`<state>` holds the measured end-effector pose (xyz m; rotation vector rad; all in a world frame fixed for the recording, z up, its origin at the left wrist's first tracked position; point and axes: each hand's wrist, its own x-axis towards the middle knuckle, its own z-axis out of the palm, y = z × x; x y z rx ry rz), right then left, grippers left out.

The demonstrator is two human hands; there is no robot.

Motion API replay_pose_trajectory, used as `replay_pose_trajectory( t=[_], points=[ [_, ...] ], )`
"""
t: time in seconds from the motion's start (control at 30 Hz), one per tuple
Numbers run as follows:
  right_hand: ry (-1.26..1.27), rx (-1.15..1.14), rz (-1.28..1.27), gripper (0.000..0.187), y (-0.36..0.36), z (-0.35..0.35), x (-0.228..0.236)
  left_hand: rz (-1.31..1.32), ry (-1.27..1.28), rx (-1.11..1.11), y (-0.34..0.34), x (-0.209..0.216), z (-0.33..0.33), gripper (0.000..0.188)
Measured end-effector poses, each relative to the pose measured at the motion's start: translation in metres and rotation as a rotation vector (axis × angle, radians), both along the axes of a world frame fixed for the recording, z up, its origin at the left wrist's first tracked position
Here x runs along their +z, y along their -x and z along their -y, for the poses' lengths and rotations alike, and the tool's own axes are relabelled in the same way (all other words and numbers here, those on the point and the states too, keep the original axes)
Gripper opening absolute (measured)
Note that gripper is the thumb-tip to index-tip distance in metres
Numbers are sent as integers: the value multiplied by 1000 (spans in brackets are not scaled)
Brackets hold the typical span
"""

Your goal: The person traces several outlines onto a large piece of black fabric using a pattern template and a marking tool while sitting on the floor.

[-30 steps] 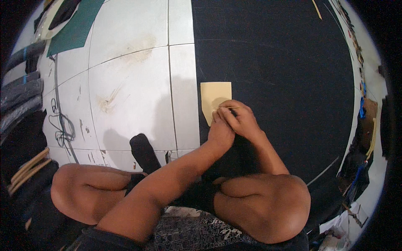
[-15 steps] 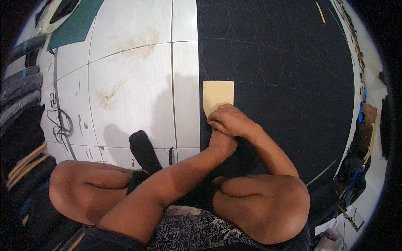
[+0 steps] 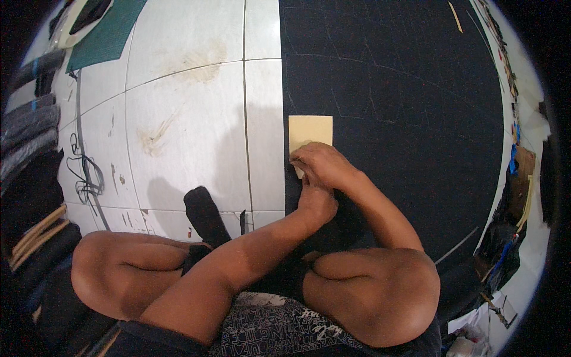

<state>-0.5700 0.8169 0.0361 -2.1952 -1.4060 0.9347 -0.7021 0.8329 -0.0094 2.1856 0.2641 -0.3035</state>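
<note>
A cream card piece with straight edges lies flat on dark cloth, close to the cloth's left edge. Faint pale lines are drawn on the cloth beyond the card. My right hand lies over the lower part of the card, its fingers drawn together at the card's left edge. Whatever it pinches is too small or hidden to make out. My left hand is just below, at the near end of the card, with its fingers mostly covered by my right hand.
White floor tiles with brown smears border the cloth on the left. Wrapped dark rolls, a black cord and a green mat lie farther left. A thin cream strip rests on the cloth's far right.
My right hand has slid slightly up and left along the card's left edge, uncovering more of my left fingers. The card stays nearly in place.
</note>
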Motion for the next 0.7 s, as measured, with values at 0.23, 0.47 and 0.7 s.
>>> replay_pose_trajectory(
  t=[0.23,0.47,0.7],
  points=[
    [37,-17,-11,24,1,3,2,67,16,28,-2,0,-3,46],
    [-57,-168,-28,25,-1,-6,-6,-15,9,134,-7,13,-6,55],
    [11,-173,-25,26,-2,-10,-5,-40,-20,62,-6,9,-11,63]
  ],
)
